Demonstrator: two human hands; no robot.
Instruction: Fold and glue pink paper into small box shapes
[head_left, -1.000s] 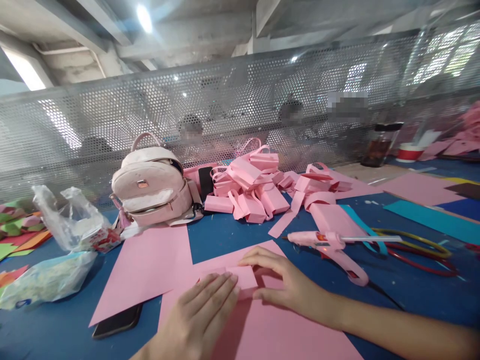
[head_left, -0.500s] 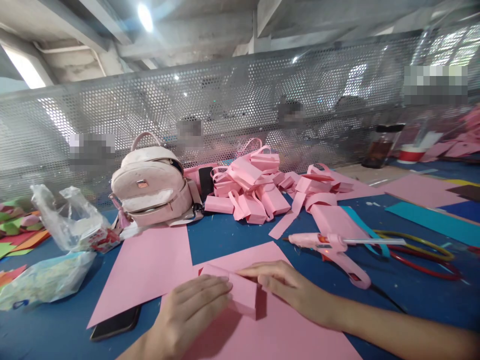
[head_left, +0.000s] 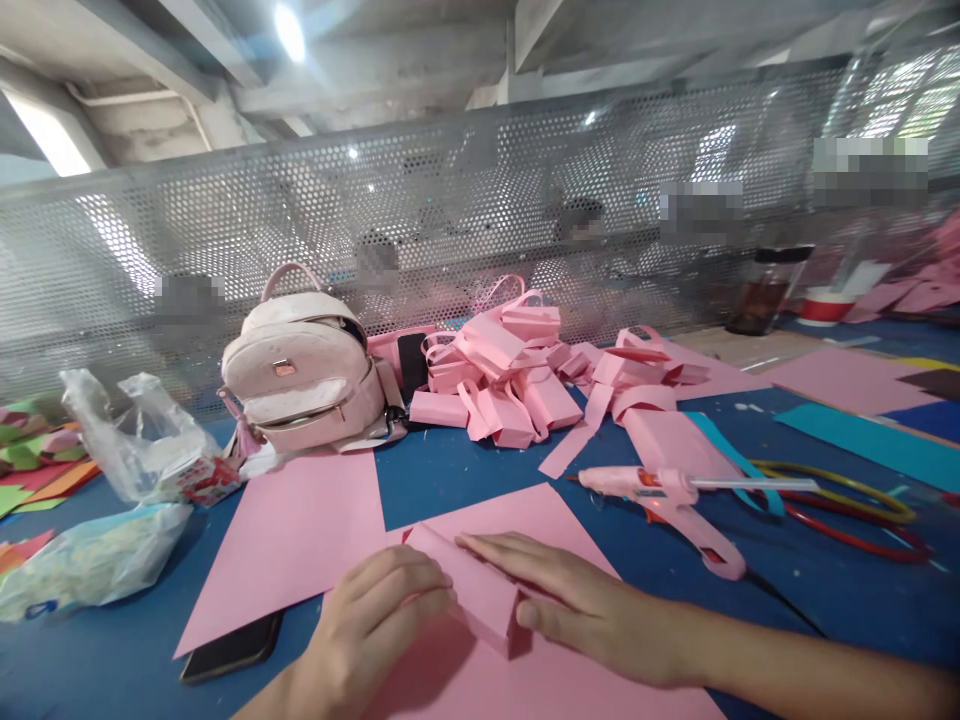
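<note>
since the earlier frame the folded pink strip (head_left: 471, 590) has tilted up, its long axis running diagonally toward the glue gun (head_left: 664, 500), between the curled left hand (head_left: 375, 625) and flattened right hand (head_left: 592, 610), both pressing it.

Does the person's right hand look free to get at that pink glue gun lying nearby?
Probably yes. The right hand rests flat on the folded pink paper, holding nothing, and the glue gun lies on bare blue table just beyond it with nothing between.
</note>
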